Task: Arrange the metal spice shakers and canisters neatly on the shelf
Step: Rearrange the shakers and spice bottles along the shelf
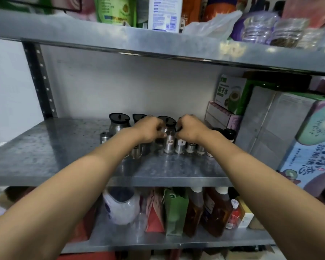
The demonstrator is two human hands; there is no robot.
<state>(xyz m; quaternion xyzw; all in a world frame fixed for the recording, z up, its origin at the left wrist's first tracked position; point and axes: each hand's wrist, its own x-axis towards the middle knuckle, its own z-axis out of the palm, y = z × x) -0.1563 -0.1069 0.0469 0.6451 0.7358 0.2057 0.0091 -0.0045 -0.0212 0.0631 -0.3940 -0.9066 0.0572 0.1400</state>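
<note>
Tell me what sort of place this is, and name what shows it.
Most likely a home pantry or a small storeroom. A metal rack shelf holds steel spice shakers and lidded canisters, drink cartons are stacked at the right, and sauce bottles stand on the shelf below.

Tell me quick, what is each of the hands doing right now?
Left hand: fingers curled among the small steel shakers; grip cannot be told.
Right hand: curled too; what it holds is hidden.
</note>
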